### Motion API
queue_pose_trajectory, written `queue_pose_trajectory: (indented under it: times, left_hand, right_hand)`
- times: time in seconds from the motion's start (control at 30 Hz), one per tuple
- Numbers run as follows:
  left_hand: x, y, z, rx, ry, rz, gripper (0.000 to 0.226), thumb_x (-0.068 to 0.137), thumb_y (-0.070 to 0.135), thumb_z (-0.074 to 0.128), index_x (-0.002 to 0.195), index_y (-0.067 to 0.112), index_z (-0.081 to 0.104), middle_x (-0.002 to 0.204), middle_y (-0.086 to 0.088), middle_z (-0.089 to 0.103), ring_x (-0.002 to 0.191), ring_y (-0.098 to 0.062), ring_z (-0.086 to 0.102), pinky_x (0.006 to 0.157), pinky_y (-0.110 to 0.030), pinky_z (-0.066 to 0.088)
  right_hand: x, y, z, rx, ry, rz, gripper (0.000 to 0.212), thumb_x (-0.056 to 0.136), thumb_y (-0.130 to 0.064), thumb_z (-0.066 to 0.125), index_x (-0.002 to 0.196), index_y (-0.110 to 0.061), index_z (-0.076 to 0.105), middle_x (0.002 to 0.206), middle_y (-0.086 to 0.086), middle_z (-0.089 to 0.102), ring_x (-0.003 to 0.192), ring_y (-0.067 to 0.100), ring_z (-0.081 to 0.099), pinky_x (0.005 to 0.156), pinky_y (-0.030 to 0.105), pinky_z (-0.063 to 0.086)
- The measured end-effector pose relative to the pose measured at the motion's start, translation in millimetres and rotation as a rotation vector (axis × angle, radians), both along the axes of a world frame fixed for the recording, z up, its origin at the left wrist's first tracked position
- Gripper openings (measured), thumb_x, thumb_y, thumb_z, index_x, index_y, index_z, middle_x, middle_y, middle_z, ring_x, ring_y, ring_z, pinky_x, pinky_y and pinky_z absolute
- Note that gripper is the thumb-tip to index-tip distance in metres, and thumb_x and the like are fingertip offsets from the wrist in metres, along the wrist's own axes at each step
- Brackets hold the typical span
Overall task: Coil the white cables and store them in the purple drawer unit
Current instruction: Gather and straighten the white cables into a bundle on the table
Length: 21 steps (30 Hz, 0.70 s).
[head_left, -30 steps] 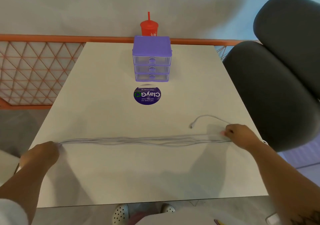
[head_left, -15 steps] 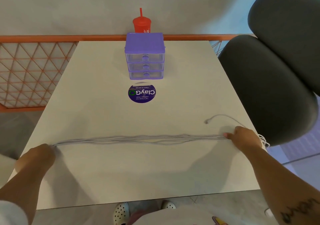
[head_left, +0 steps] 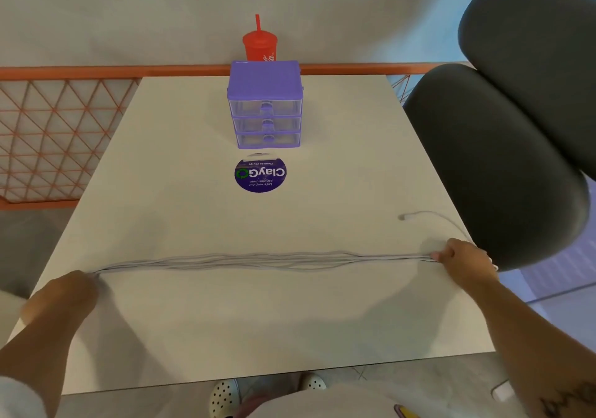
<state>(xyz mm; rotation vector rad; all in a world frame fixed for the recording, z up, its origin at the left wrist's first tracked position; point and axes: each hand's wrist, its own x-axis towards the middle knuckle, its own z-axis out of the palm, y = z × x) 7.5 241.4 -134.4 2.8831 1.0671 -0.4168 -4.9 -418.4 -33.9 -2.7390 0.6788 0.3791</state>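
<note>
Two hands on one bundle of white cables [head_left: 258,259]: left hand [head_left: 63,298] closed around the near-left end at the table's left edge, right hand [head_left: 464,258] pinching the other end between thumb and fingers near the right edge. Several strands pulled out almost straight between the two grips, lying side by side and loosely crossing on the table [head_left: 225,321], running across its near half. One loose end [head_left: 419,215] curving away from the right hand toward the far side, ending in a small plug flat on the tabletop, apart from the main bundle. A little more cable looping off the table edge just past the right hand. Farther out, on the centre line, a round purple sticker [head_left: 260,174] flat on the surface, printed text upside down from this side. Just beyond it, the purple drawer unit [head_left: 265,101], upright, three clear drawers stacked and all pushed in, well apart from the cables. Behind the unit, a red cup [head_left: 260,45] with lid and straw, at the far edge by the orange rail [head_left: 96,72]. Dark padded chair [head_left: 503,146] close against the table's right side. Light perforated shoes [head_left: 225,396] visible below the near edge.
</note>
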Motion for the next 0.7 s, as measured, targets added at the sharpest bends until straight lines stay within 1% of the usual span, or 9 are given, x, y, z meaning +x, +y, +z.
queue_pose_trajectory:
  times: [0.1, 0.2, 0.27, 0.33, 0.4, 0.47, 0.53, 0.6, 0.7]
  left_hand:
    - [15, 63, -46, -0.059, -0.063, 0.03, 0.04, 0.094, 0.032, 0.039, 0.085, -0.001, 0.06, 0.092, -0.024, 0.063, 0.09, -0.041, 0.059, 0.083, -0.043, 0.047]
    - [4, 20, 3, -0.069, -0.042, -0.039, 0.044, 0.095, 0.03, 0.031, 0.093, -0.004, 0.06, 0.097, -0.024, 0.062, 0.093, -0.04, 0.059, 0.081, -0.04, 0.048]
    - [1, -5, 27, -0.036, 0.013, -0.062, 0.038, 0.096, 0.025, 0.033, 0.095, -0.004, 0.059, 0.094, -0.021, 0.063, 0.088, -0.036, 0.06, 0.074, -0.037, 0.048]
    - [0, -11, 28, -0.07, -0.016, -0.025, 0.038, 0.096, 0.023, 0.036, 0.097, -0.006, 0.059, 0.09, -0.021, 0.061, 0.084, -0.035, 0.059, 0.072, -0.037, 0.047]
    - [-1, -6, 25, -0.099, -0.028, -0.001, 0.036, 0.095, 0.025, 0.038, 0.092, -0.004, 0.06, 0.085, -0.021, 0.06, 0.081, -0.036, 0.058, 0.071, -0.038, 0.048]
    - [-1, 4, 13, -0.106, -0.106, 0.024, 0.034, 0.093, 0.027, 0.045, 0.082, -0.001, 0.06, 0.081, -0.023, 0.06, 0.08, -0.039, 0.058, 0.076, -0.045, 0.048]
    - [-1, 18, 1, -0.118, -0.119, 0.041, 0.034, 0.092, 0.03, 0.048, 0.077, 0.002, 0.06, 0.08, -0.024, 0.06, 0.08, -0.04, 0.058, 0.08, -0.048, 0.048]
    - [4, 35, -15, -0.104, -0.092, 0.004, 0.035, 0.093, 0.032, 0.045, 0.078, 0.004, 0.06, 0.081, -0.023, 0.061, 0.081, -0.039, 0.058, 0.08, -0.046, 0.048]
    - [4, 47, -28, -0.112, -0.1, 0.018, 0.038, 0.094, 0.035, 0.04, 0.079, 0.005, 0.059, 0.079, -0.021, 0.06, 0.079, -0.037, 0.058, 0.079, -0.043, 0.048]
  right_hand:
    - [-2, -1, -11, 0.05, -0.043, -0.06, 0.025, 0.089, -0.032, 0.056, 0.071, -0.016, 0.049, 0.077, 0.004, 0.05, 0.08, 0.026, 0.049, 0.07, 0.033, 0.039]
    - [3, -13, -1, 0.013, -0.044, 0.004, 0.024, 0.09, -0.026, 0.055, 0.069, -0.015, 0.05, 0.082, 0.01, 0.055, 0.077, 0.026, 0.052, 0.067, 0.032, 0.04]
    - [1, -25, 5, -0.026, -0.151, 0.116, 0.018, 0.091, -0.01, 0.051, 0.073, -0.009, 0.056, 0.084, 0.012, 0.055, 0.071, 0.026, 0.052, 0.062, 0.03, 0.039]
    - [-5, -34, 9, -0.097, -0.252, 0.226, 0.017, 0.09, -0.004, 0.051, 0.077, -0.008, 0.061, 0.084, 0.009, 0.055, 0.069, 0.025, 0.052, 0.062, 0.031, 0.04]
    - [-11, -41, 9, -0.141, -0.294, 0.238, 0.015, 0.09, -0.005, 0.051, 0.08, -0.008, 0.062, 0.086, 0.009, 0.055, 0.071, 0.024, 0.053, 0.067, 0.033, 0.045]
    - [-19, -44, 4, -0.147, -0.216, 0.178, 0.016, 0.092, -0.01, 0.048, 0.084, -0.009, 0.061, 0.091, 0.012, 0.057, 0.077, 0.027, 0.054, 0.073, 0.037, 0.047]
    - [-27, -42, -4, -0.103, -0.13, 0.096, 0.018, 0.095, -0.015, 0.044, 0.096, -0.008, 0.061, 0.103, 0.015, 0.056, 0.088, 0.03, 0.054, 0.083, 0.041, 0.047]
    - [-32, -31, -11, -0.113, -0.162, 0.056, 0.023, 0.096, -0.014, 0.042, 0.112, -0.008, 0.057, 0.119, 0.014, 0.052, 0.101, 0.033, 0.053, 0.089, 0.045, 0.046]
    - [-28, 2, -22, -0.265, -0.355, 0.358, 0.036, 0.087, -0.017, 0.041, 0.118, -0.009, 0.057, 0.118, 0.014, 0.058, 0.1, 0.036, 0.058, 0.077, 0.049, 0.051]
